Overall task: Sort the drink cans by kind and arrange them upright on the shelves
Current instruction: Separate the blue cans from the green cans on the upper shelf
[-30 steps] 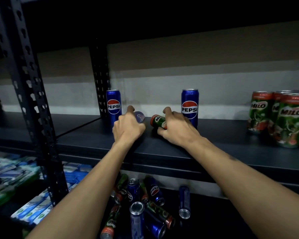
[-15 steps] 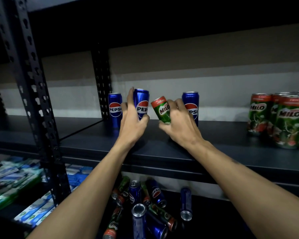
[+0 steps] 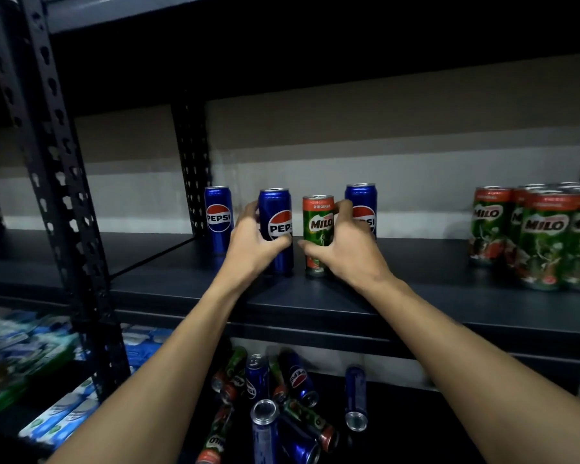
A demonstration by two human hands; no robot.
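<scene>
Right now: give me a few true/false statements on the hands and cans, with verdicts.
1. The left hand grips a Pepsi can; the right hand grips a Milo can. True.
2. That Milo can lies on its side. False: it stands upright on the shelf.
3. Three Pepsi cans stand on the shelf. True: the held one, the left Pepsi and the back Pepsi.
4. The Milo group stands left of both hands. False: the Milo group stands at the right.
5. A heap of cans lies below the shelf. True.
</scene>
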